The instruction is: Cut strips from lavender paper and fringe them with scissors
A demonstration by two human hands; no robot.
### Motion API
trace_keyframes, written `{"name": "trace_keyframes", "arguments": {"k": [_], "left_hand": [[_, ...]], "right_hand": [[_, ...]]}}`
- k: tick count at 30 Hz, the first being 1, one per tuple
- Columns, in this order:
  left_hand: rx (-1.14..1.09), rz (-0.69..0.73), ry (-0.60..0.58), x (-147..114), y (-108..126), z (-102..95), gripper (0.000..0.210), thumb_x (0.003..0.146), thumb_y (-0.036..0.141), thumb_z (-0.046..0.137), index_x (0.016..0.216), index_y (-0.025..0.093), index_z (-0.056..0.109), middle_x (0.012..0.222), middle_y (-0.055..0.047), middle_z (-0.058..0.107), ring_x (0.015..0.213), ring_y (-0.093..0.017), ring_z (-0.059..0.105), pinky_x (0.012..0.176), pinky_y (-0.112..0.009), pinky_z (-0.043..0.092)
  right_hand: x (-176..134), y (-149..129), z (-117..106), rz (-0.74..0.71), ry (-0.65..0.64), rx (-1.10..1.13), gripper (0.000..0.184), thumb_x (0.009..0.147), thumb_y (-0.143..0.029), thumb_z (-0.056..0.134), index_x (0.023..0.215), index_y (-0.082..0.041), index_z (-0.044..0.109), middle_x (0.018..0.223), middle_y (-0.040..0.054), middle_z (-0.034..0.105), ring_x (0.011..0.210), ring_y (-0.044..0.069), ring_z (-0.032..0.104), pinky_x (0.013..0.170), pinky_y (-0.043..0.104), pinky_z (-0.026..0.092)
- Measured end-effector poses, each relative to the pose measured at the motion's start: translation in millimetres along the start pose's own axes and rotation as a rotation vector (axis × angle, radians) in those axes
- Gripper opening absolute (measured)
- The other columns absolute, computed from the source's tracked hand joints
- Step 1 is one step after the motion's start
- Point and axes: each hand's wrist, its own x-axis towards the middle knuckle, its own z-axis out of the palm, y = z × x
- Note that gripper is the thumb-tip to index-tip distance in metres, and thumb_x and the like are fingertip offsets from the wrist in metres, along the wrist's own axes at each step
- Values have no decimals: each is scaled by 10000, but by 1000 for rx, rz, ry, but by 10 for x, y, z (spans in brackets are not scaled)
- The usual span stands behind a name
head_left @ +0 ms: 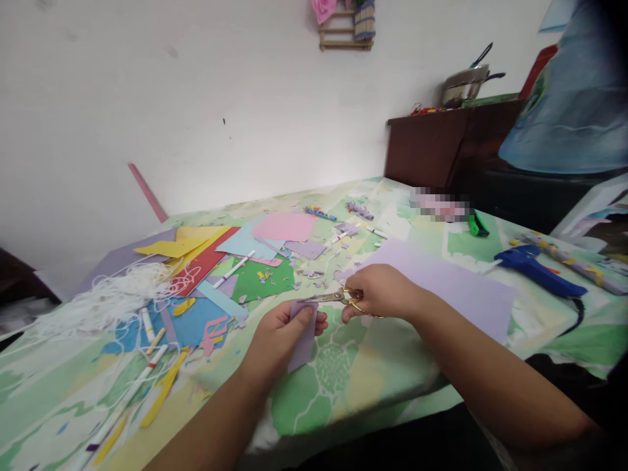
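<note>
Between the thumb and fingers of my left hand (282, 333) is a small folded-looking piece of purple paper (303, 347), held upright over the front of the table. My right hand (383, 291) grips gold-handled scissors (338, 296), fingers in the loops. The blades point left and meet the top edge of the purple paper; whether they are cutting into it I cannot tell. A larger light purple sheet (461, 291) lies flat beyond my right hand. Small paper scraps (314, 275) are scattered past the scissors.
A green patterned cloth (333, 379) covers the table. Coloured paper (284, 227), tangled white string (108, 301) and several markers lie left and centre. At right are a blue glue gun (540, 271), a green-handled cutter (477, 224) and a decorated stick (579, 261). A cabinet (422, 147) stands behind.
</note>
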Motion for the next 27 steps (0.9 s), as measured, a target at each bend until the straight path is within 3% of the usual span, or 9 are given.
{"name": "trace_keyframes", "arguments": {"k": [6, 17, 27], "left_hand": [[1, -5, -14, -3, 11, 4, 161, 659, 301, 566, 719, 153, 565, 650, -12, 635, 566, -107, 580, 551, -230, 457], [-60, 124, 86, 13, 6, -11, 179, 676, 335, 536, 758, 175, 543, 541, 45, 577, 454, -73, 526, 434, -182, 409], [-42, 116, 118, 29, -17, 11, 202, 635, 344, 572, 701, 154, 555, 579, 5, 597, 504, -102, 547, 458, -202, 422]], "right_hand": [[-6, -14, 3, 13, -3, 3, 476, 580, -659, 412, 558, -187, 466, 532, -14, 517, 498, 96, 396, 448, 211, 197], [-21, -1, -39, 21, -109, 179, 482, 581, -666, 399, 591, -186, 443, 521, -30, 449, 465, 75, 347, 424, 195, 212], [-17, -53, -15, -17, -131, 215, 499, 571, -674, 400, 573, -176, 435, 509, -35, 420, 465, 71, 324, 430, 197, 206]]}}
